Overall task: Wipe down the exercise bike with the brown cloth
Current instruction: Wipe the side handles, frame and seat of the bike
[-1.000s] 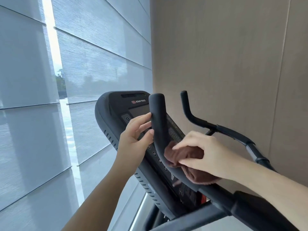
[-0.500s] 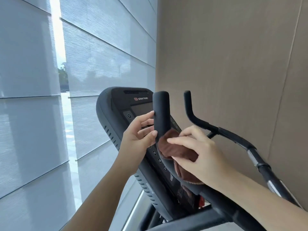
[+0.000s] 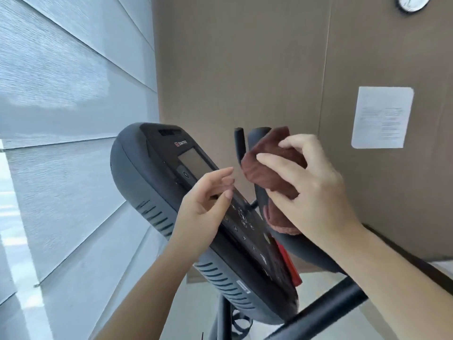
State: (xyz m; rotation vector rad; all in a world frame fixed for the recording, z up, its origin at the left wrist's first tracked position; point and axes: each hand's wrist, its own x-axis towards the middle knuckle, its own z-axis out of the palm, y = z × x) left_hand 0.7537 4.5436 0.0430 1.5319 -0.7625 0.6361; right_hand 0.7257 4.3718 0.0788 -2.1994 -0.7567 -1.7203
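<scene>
Nearest you, your left hand was loose and held nothing, its fingers half straight over the button rows of the console; I could not tell whether the thumb touched the panel. Just past it on the right, your right hand was curled round the brown cloth, thumb on the near side and fingers over the top. It clamped the cloth about the upright horn of the near handlebar of the exercise bike, close under the rounded tip. The step looked to be the wiping of that horn. To do it well you would have wanted the cloth wrapped the whole way round, a small twist of the wrist as it slid so the far face got cleaned too, and a last pass over the cap. A loose fold of cloth hung lower, by the bend of the bar, and was best gathered in before it dragged across the buttons. The gap between horn and console face was narrow, so your knuckles had little room on the left. The second horn stood just behind. The free room lay upward and to the right, before the brown wall, whose paper notice and clock were well apart from your reach.
</scene>
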